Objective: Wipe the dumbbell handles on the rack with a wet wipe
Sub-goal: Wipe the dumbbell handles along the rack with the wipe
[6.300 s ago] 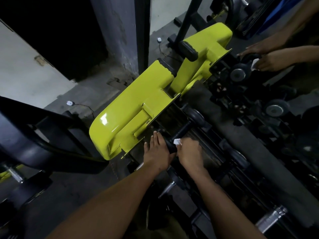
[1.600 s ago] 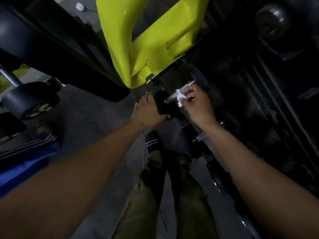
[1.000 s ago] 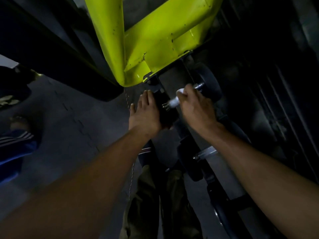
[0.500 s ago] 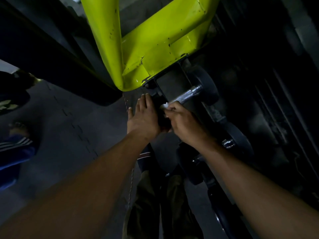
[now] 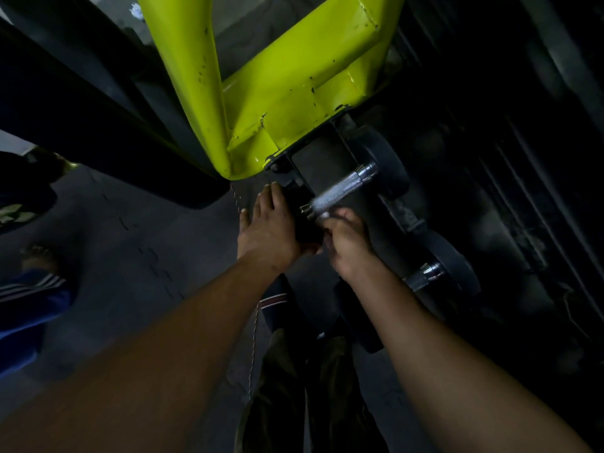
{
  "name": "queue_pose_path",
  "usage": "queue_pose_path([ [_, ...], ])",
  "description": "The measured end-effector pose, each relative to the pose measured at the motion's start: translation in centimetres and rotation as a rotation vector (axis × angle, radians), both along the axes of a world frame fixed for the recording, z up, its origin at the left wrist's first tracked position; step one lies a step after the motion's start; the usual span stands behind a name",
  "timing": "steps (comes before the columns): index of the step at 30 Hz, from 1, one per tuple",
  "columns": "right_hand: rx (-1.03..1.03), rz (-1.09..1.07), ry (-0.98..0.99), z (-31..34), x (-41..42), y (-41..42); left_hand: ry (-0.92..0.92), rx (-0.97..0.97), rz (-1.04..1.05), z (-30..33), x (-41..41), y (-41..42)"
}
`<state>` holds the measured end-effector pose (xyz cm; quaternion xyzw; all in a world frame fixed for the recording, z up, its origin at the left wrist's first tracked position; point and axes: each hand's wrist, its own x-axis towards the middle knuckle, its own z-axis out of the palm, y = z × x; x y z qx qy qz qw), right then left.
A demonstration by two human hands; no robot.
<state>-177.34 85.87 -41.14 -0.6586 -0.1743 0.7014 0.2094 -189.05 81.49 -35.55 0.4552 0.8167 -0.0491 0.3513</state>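
Right hand (image 5: 346, 246) closed, pinching wet wipe (image 5: 324, 216) at near end of dumbbell handle (image 5: 338, 190); left hand (image 5: 271, 230) spread on its near weight. Beyond, next handle (image 5: 425, 276) apparently unwiped.

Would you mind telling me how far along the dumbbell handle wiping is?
Done: cannot be judged from this view. In hand: the right hand presses the wet wipe at the near end of the knurled handle; the left hand steadies that dumbbell's head. Left: the next handle sits untouched.
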Motion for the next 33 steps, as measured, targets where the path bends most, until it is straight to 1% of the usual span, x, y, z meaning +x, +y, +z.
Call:
queue_pose_path([
  [2, -0.019, -0.233, 0.086, 0.4, -0.1, 0.8, -0.004, 0.007, -0.002, 0.0, 0.0, 0.0],
  [5, 0.005, -0.551, 0.149, 1.1, 0.6, 2.0, 0.003, 0.009, -0.01, 0.1, 0.0, 0.0],
  [8, 0.029, -0.691, 0.184, 1.4, 1.8, 2.8, 0.009, 0.02, -0.013, 0.1, 0.0, -0.1],
  [11, 0.047, -0.73, 0.227, 1.8, 2.3, 2.9, 0.006, 0.023, -0.016, 0.1, 0.0, -0.1],
  [14, 0.104, -0.638, 0.219, 2.2, 1.5, 2.0, 0.011, 0.014, -0.019, 0.1, 0.0, -0.1],
  [17, 0.175, -0.422, 0.138, 2.1, 0.7, 1.2, 0.009, 0.014, -0.022, 0.1, 0.0, 0.0],
  [21, 0.269, -0.038, -0.116, 1.9, 1.0, 0.5, 0.005, 0.006, -0.022, 0.0, -0.1, -0.1],
  [22, 0.296, 0.011, -0.15, 1.9, 1.1, 0.3, 0.006, 0.007, -0.026, 0.0, -0.1, -0.1],
  [23, 0.335, 0.01, -0.161, 2.1, 1.1, 0.3, 0.006, 0.011, -0.029, 0.0, 0.0, -0.1],
  [24, 0.377, -0.037, -0.156, 2.2, 1.0, 0.5, 0.007, 0.015, -0.03, 0.0, 0.0, -0.2],
  [26, 0.438, -0.191, -0.14, 2.3, 0.8, 1.3, 0.013, 0.017, -0.036, 0.0, -0.1, -0.2],
  [27, 0.463, -0.245, -0.161, 2.2, 0.6, 1.8, 0.018, 0.016, -0.039, 0.0, -0.1, -0.2],
  [29, 0.532, -0.237, -0.297, 2.0, 0.3, 2.0, 0.026, 0.022, -0.041, -0.1, 0.0, -0.2],
  [30, 0.596, -0.167, -0.409, 2.0, 0.1, 1.7, 0.029, 0.025, -0.041, -0.1, 0.0, -0.2],
  [32, 0.762, 0.043, -0.643, 1.8, -0.1, 0.6, 0.034, 0.028, -0.04, -0.2, 0.0, -0.2],
  [33, 0.825, 0.144, -0.721, 1.7, 0.0, 0.0, 0.035, 0.031, -0.041, -0.2, 0.0, -0.3],
])
